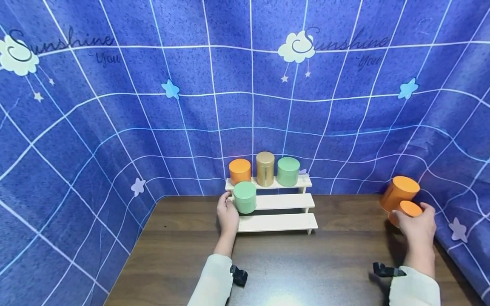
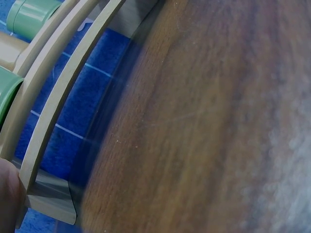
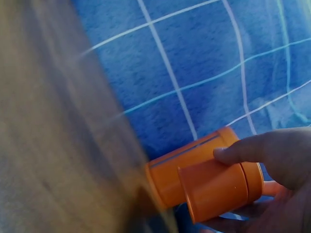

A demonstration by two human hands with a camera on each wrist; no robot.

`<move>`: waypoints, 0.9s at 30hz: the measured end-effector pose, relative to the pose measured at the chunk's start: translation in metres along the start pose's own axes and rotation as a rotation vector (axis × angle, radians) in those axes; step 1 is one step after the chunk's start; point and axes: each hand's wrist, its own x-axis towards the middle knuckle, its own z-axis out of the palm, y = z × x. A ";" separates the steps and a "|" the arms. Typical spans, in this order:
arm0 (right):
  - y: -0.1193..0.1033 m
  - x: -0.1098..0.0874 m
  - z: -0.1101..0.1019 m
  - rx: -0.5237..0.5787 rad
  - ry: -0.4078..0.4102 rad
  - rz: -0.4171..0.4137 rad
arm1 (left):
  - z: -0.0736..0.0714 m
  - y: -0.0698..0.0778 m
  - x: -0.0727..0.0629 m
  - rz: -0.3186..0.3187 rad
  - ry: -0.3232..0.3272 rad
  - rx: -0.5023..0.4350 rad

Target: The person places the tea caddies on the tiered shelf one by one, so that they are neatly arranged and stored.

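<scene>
A green tin (image 1: 245, 198) stands at the left end of the middle step of a pale three-step rack (image 1: 285, 202). My left hand (image 1: 227, 216) is close against the tin's left side, at the rack's end. In the left wrist view the thumb (image 2: 8, 191) lies by the rack's end, below the green tin (image 2: 7, 92); I cannot tell whether the fingers grip anything. Far right, my right hand (image 1: 419, 225) holds a small orange tin (image 1: 410, 209) between thumb and fingers. Directly behind it, a larger orange tin (image 1: 402, 191) stands on the table.
On the top step are an orange tin (image 1: 240, 171), a tall gold tin (image 1: 265, 169) and another green tin (image 1: 288, 171). The front step (image 1: 275, 222) runs below. A blue checked curtain (image 1: 252, 106) rises behind the wooden table (image 1: 183, 250) and along its sides.
</scene>
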 end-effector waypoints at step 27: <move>-0.065 -0.040 -0.018 -0.040 0.008 -0.271 | 0.001 0.002 0.000 0.022 0.006 -0.024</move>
